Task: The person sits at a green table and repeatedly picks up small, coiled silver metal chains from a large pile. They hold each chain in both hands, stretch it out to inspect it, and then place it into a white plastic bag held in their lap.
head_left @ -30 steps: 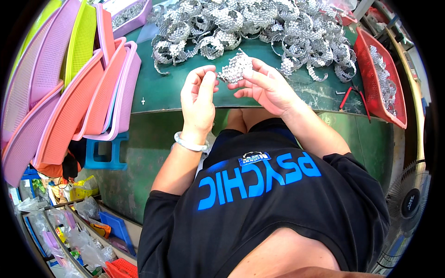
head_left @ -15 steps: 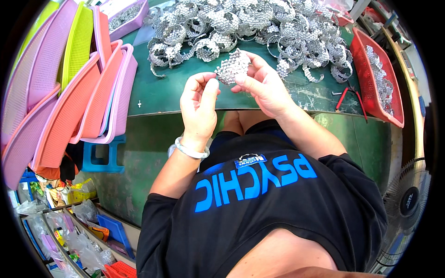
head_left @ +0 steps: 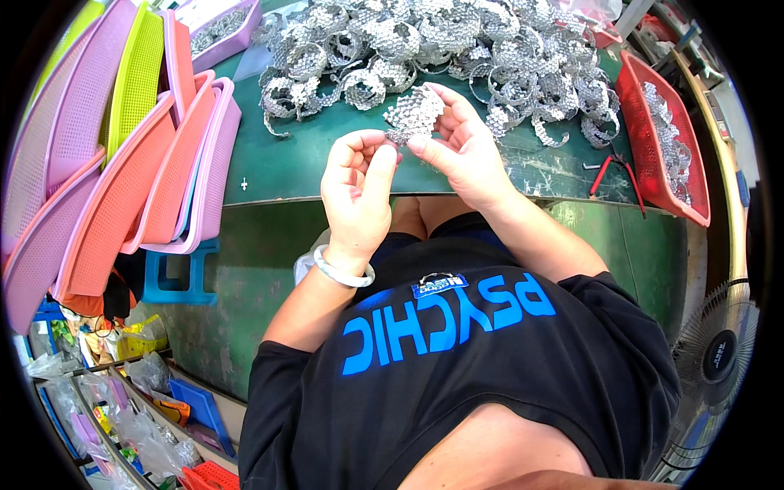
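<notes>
Between my two hands, over the table's near edge, is a curled silvery metal mesh strip (head_left: 414, 113) with a scaly, honeycomb-like texture. My right hand (head_left: 467, 151) grips its right side between thumb and fingers. At its lower left end, the thumb and bent fingers of my left hand (head_left: 357, 175) pinch the strip. A big heap of similar curled strips (head_left: 433, 41) lies on the green table (head_left: 286, 167) just beyond my hands. Red-handled pliers (head_left: 618, 175) rest on the table to the right.
A red basket (head_left: 653, 147) with more strips stands at the right edge. Purple, orange and green baskets (head_left: 122, 180) are stacked at the left, above a blue stool (head_left: 181, 273). A purple tray (head_left: 237, 37) sits at the back left. A fan (head_left: 719, 355) stands at the lower right.
My left hand has moved slightly right and its fingers have shifted along the lower end of the strip. The strip has turned a little in my right hand's grip.
</notes>
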Motion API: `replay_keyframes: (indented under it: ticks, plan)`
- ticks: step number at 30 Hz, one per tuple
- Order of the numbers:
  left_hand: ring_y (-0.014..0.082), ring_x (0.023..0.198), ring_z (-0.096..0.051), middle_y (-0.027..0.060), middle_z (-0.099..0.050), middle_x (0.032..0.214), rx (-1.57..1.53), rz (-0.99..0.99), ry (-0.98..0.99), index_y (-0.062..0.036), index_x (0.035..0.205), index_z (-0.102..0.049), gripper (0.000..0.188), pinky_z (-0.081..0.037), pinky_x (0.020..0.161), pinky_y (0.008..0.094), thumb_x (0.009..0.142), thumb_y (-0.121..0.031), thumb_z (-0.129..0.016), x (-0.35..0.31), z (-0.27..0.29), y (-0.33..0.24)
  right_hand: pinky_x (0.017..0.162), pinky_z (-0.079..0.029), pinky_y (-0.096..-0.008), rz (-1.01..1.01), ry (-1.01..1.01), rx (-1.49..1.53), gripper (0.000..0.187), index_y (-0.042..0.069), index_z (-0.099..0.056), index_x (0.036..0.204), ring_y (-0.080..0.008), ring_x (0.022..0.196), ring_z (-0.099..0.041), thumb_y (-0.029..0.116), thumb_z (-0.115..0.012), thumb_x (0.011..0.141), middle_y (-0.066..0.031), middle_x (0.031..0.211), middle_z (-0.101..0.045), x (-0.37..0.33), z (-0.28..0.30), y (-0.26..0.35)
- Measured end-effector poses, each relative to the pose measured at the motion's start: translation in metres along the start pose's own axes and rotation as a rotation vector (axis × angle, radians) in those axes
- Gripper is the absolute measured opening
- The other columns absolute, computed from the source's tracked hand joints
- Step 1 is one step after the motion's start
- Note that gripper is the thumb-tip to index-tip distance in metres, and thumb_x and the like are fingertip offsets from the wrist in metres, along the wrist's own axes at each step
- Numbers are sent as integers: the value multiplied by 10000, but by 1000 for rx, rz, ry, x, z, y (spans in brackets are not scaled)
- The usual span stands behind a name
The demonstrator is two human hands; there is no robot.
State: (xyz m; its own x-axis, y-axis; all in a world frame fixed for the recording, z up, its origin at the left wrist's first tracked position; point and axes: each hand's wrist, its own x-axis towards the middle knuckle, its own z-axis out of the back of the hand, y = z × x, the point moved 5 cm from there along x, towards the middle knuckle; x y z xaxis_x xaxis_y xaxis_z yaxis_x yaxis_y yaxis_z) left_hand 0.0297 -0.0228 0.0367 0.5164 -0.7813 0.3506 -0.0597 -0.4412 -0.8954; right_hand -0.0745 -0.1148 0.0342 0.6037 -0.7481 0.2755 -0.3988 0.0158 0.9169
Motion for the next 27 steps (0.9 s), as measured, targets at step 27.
replay_keyframes:
  ticks: [27]
  plan:
    - [151, 957, -538, 104, -533, 1080, -102, 118, -32, 48, 1174, -438, 389, -440, 850, 283, 856, -106, -598, 6, 3, 12, 766, -467, -293, 397, 54, -563, 638, 96, -422, 1300, -204, 1025, -508, 45, -680, 718, -119, 1240, -433, -12, -4, 15]
